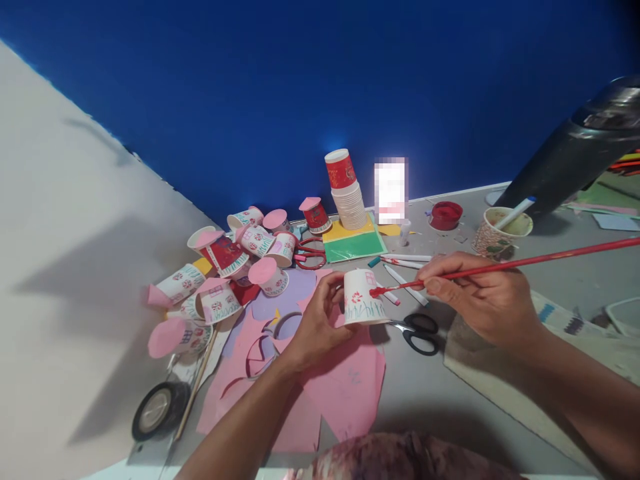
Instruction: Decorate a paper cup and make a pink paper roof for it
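Deep blue wall [250, 100] rises behind a grey table [415, 393] crowded with decorated paper cups [219, 305]. Near the pink paper [365, 400], the white paper cup [363, 299] is held mouth-down; whether its rim rests on anything I cannot tell. The left hand [323, 317] grasps it from the side, fingers curled behind and thumb low by the rim. The right hand [483, 303] pinches a red paintbrush [540, 257] like a pencil, its tip at the cup's right side, just under a pink window drawing [371, 279].

Being thin paper, the cup should be very light and springy, easily dented by a firm squeeze; the red paint (if wet) would probably smear under a fingertip. I would take hold at the rim or the narrow closed end, clear of the red flower [356, 297].

No brand is readable on the dark flask [555, 153] or the black-handled scissors [409, 327]. The stack of cups [349, 207] has a gold-patterned red cup [341, 173] on top, with no legible lettering, and faint marks on the pink paper are too small to make out
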Demonstrator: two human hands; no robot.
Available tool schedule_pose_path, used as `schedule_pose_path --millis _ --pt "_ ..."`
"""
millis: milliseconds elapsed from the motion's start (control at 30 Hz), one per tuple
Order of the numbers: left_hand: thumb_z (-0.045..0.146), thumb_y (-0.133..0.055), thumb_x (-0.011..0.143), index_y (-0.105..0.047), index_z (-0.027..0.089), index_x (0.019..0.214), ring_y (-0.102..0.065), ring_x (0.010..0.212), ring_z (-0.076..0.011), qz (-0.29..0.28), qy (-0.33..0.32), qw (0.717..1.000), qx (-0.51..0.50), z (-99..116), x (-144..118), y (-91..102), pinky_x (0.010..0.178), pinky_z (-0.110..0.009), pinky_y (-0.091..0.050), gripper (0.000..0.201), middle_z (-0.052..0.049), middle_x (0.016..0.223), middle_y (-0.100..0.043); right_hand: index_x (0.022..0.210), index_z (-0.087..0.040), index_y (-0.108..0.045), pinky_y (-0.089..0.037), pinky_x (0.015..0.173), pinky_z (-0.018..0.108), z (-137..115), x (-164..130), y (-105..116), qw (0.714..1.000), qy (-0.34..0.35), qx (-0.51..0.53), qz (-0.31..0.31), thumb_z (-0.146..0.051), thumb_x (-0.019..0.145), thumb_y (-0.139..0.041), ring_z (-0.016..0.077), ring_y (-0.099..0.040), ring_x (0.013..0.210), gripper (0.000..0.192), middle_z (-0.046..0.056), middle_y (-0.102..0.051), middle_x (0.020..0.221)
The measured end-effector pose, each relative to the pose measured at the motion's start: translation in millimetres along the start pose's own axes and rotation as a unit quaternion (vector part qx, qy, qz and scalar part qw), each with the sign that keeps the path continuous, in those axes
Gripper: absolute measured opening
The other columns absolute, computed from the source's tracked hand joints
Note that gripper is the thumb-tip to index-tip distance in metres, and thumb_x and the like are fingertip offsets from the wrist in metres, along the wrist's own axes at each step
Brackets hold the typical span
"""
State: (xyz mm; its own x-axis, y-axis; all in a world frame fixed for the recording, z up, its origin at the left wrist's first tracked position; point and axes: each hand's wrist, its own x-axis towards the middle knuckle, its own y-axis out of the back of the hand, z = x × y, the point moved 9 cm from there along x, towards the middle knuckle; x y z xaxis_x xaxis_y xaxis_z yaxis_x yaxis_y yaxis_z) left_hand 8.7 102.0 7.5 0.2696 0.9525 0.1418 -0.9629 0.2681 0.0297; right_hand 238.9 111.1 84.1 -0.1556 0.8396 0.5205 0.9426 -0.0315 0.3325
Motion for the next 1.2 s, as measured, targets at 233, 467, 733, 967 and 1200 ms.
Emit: schedule_pose_path --millis 233,467,733,967,1200 --pt "0.020 -0.091 0.071 -0.051 0.028 0.134 -0.055 0.142 -0.0336 0.006 0.006 1.000 -0.019 -4.5 -0.1 1.2 0.121 -0.051 -0.043 0.075 -0.010 0.143 -0.057 0.085 -0.026 -0.076 -0.059 0.065 0.024 -0.5 -0.7 -1.0 1.000 0.003 0.009 -0.004 -0.025 0.094 -0.072 0.0149 -0.071 0.068 0.010 -0.001 -0.079 0.083" --pt "0.019 -0.091 0.071 -0.049 0.028 0.136 -0.055 0.142 -0.0338 0.009 -0.001 1.000 -0.005 -3.9 0.1 2.3 0.120 -0.051 -0.044 0.078 -0.011 0.145 -0.057 0.086 -0.026 -0.077 -0.060 0.065 0.027 2.5 -2.9 2.8 1.000 -0.006 -0.006 0.008 -0.028 0.094 -0.072 0.0165 -0.071 0.069 0.010 0.001 -0.079 0.086" --pt "0.016 -0.089 0.070 -0.052 0.029 0.136 -0.053 0.142 -0.0336 0.000 -0.003 1.000 0.001 -3.9 -0.9 0.3 0.123 -0.052 -0.040 0.076 -0.009 0.143 -0.055 0.085 -0.024 -0.077 -0.060 0.066 0.027 -0.8 -0.3 0.9 1.000 -0.016 0.018 0.011 -0.027 0.092 -0.074 0.0169 -0.072 0.069 0.008 0.002 -0.080 0.083" --pt "0.020 -0.092 0.071 -0.051 0.028 0.135 -0.055 0.141 -0.0328 0.013 0.004 1.000 -0.004 -4.4 -0.8 3.4 0.120 -0.050 -0.043 0.076 -0.010 0.143 -0.056 0.085 -0.023 -0.076 -0.058 0.066 0.022 -0.8 0.6 0.1 1.000 -0.014 0.017 -0.008 -0.025 0.094 -0.072 0.0144 -0.072 0.072 0.010 0.000 -0.079 0.082" --pt "0.022 -0.094 0.070 -0.050 0.027 0.135 -0.057 0.139 -0.0321 0.017 0.027 0.999 -0.038 -10.3 -0.5 4.9 0.117 -0.048 -0.045 0.079 -0.010 0.140 -0.060 0.082 -0.023 -0.077 -0.061 0.069 0.028 -4.9 -0.3 6.8 1.000 0.000 -0.017 0.024 -0.025 0.093 -0.072 0.0175 -0.073 0.072 0.013 0.003 -0.079 0.083"
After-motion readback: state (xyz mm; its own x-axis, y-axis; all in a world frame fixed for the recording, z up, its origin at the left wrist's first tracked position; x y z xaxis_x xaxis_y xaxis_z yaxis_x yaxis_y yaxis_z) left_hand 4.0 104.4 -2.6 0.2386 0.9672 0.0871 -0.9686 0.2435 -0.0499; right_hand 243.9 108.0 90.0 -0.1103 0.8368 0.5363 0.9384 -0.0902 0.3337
